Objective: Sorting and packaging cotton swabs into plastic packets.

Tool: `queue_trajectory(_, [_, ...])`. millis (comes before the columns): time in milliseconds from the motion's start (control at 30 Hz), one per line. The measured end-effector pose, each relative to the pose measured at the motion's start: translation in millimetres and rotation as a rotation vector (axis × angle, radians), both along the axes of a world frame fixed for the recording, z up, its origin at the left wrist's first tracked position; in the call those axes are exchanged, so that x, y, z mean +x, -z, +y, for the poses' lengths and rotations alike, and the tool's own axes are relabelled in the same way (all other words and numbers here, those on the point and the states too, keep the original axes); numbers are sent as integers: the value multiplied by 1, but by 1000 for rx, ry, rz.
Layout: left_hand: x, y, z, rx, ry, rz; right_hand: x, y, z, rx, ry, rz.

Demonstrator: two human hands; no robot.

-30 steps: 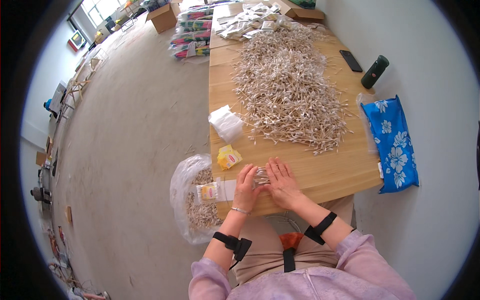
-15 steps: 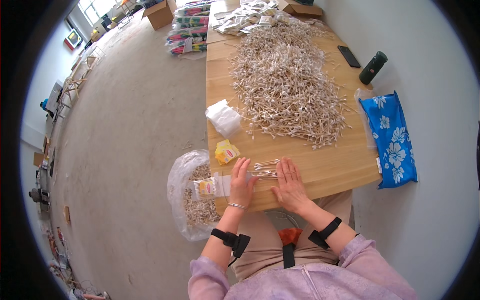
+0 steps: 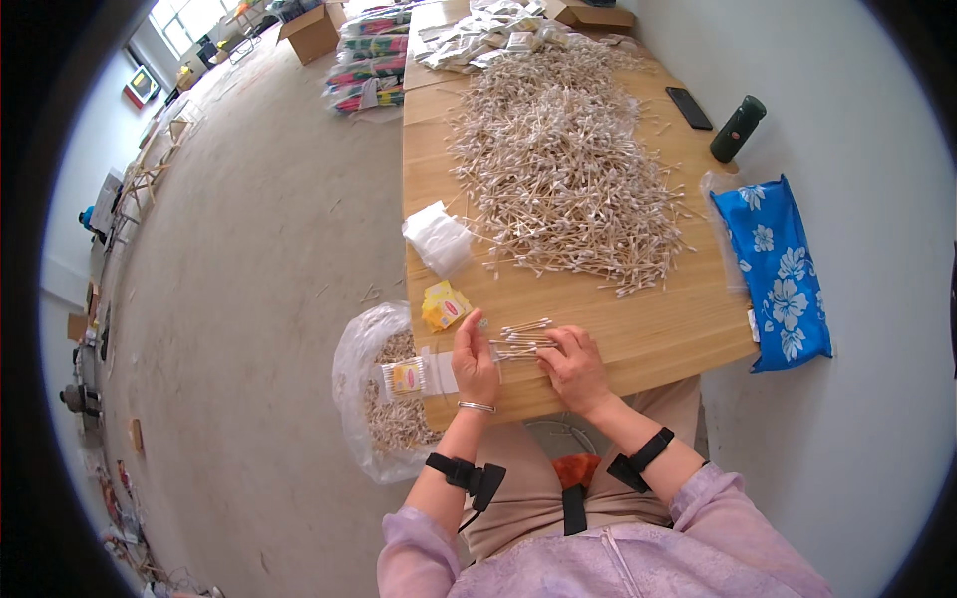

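Observation:
A small bunch of cotton swabs [image 3: 522, 342] lies on the table near its front edge, between my two hands. My left hand [image 3: 475, 361] stands on its edge at the left ends of the swabs, fingers stretched away from me and nothing visible in them. Over the right ends, my right hand [image 3: 576, 368] rests with bent, slightly parted fingers touching the swabs. Left of my left hand, a small clear packet [image 3: 404, 378] filled with swabs and a yellow card hangs over the table's left edge. A stack of yellow cards [image 3: 445, 305] sits just beyond my left fingertips.
A big heap of loose swabs [image 3: 568, 169] covers the table's middle. White plastic bags [image 3: 438, 239] lie at the left edge. A large clear bag of swabs [image 3: 359, 419] stands below. A phone [image 3: 689, 108], dark green bottle [image 3: 739, 130] and blue flowered pack [image 3: 778, 274] line the right.
My left hand has turned from lying flatter onto its edge. My right hand's fingers, straight before, have bent at the swab ends. The view has shifted slightly.

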State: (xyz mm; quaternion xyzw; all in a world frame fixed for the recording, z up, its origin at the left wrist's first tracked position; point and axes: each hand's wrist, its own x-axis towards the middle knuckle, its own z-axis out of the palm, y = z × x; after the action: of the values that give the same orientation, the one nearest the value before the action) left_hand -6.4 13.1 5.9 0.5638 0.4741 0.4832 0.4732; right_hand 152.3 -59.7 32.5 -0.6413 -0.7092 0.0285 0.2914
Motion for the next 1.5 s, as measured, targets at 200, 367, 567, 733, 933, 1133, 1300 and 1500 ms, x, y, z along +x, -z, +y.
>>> queue_trajectory(200, [-1,-1,-11,-56,25,-52,-4,-5,-4,41,6,-57])
queue_trajectory(367, [3,-3,-8,-60,32,-108,-10,-3,2,28,12,-84])
queue_trajectory(567, [10,-5,-3,-55,35,-172,-26,9,14,-185,-94,-323])
queue_trajectory(733, [8,-6,-3,-63,43,-225,-20,9,29,-303,-156,-344])
queue_trajectory(933, [7,-8,10,-68,43,-285,-18,6,32,-321,-142,-251])
queue_trajectory(1133, [17,-2,13,-110,65,-350,18,4,31,-116,-3,233])
queue_trajectory(1300, [22,5,10,-133,84,-404,5,17,41,-40,127,1028])
queue_trajectory(1500, [23,12,6,-116,38,-479,-21,12,53,47,85,1009])
